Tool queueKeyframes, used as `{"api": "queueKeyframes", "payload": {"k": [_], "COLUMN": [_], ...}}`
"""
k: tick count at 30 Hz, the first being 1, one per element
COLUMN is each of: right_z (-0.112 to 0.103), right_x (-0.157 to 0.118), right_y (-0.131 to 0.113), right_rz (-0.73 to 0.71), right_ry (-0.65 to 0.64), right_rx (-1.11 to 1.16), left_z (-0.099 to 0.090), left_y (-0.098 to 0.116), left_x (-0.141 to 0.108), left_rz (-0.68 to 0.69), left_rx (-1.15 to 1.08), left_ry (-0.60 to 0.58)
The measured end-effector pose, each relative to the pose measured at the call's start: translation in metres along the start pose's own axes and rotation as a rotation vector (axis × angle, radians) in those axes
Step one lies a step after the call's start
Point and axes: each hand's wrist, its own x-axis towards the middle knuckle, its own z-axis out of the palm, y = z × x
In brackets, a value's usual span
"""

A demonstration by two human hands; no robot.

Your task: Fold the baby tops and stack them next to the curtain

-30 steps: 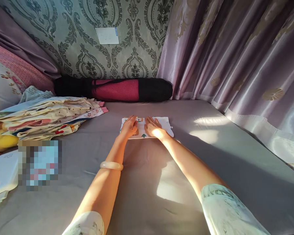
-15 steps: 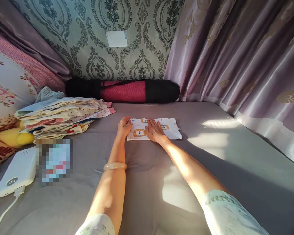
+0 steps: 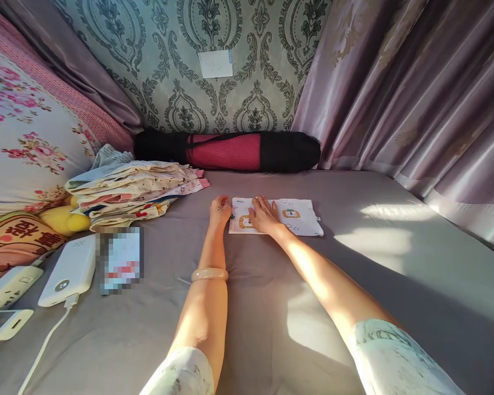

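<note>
A white folded cloth [image 3: 302, 216] printed with orange lion faces lies flat on the grey sheet. My right hand [image 3: 265, 214] rests on it, left of its middle, fingers spread and pointing away from me. At the cloth's left edge is my left hand [image 3: 221, 210], its fingers curled together; whether it pinches any fabric is too small to tell. A pale bangle [image 3: 209, 274] circles my left forearm.
Left of the hands lies a pile of folded clothes [image 3: 135, 184]. Nearer are a white power bank [image 3: 68, 269] with a cable, a blurred item [image 3: 122, 260] and a power strip [image 3: 10, 288]. A black and pink roll [image 3: 226, 151] lies along the wall.
The view has turned left, so everything sits further right. My right hand now lies slightly further left on the cloth, uncovering more of the right lion print.
</note>
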Motion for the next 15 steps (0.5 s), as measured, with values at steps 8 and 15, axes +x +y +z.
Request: {"api": "queueKeyframes", "payload": {"k": [8,15], "right_z": [0.0114,0.0031], "right_x": [-0.0003,0.0010], "right_y": [-0.0014,-0.0034], "right_rz": [0.015,0.017], "right_ry": [-0.022,-0.031], "right_rx": [-0.021,-0.019], "left_z": [0.0005,0.0009], "left_y": [-0.0025,-0.0030], "left_x": [0.0028,0.0037], "left_rz": [-0.042,-0.046], "left_rx": [-0.067,-0.089], "left_ry": [0.001,0.000]}}
